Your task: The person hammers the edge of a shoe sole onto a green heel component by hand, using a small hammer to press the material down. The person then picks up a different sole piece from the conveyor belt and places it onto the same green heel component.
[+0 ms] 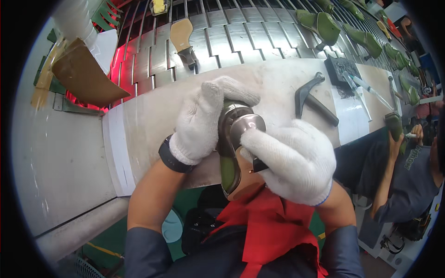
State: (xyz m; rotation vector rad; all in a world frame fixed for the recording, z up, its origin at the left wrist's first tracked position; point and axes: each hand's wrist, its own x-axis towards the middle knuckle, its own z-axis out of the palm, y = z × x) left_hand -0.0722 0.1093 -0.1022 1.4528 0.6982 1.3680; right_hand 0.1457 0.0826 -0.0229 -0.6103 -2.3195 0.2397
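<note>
1. My left hand (pixel 199 120), white-gloved: half-closed, cupped about the upper end of item 3.
2. My right hand (pixel 292 160), white-gloved: fingers closed round a metal-headed tool (pixel 250 123).
3. Green shoe (pixel 228 172): between my hands, toe toward six o'clock.
4. Black-handled hammer (pixel 321 110): two o'clock, on workbench (pixel 273 79).
5. Slatted conveyor (pixel 222 34): twelve o'clock.

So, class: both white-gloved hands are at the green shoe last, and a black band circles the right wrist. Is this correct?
One mistake: the head view shows the black band on the left wrist. Both white-gloved hands are indeed at the green shoe last.
</note>
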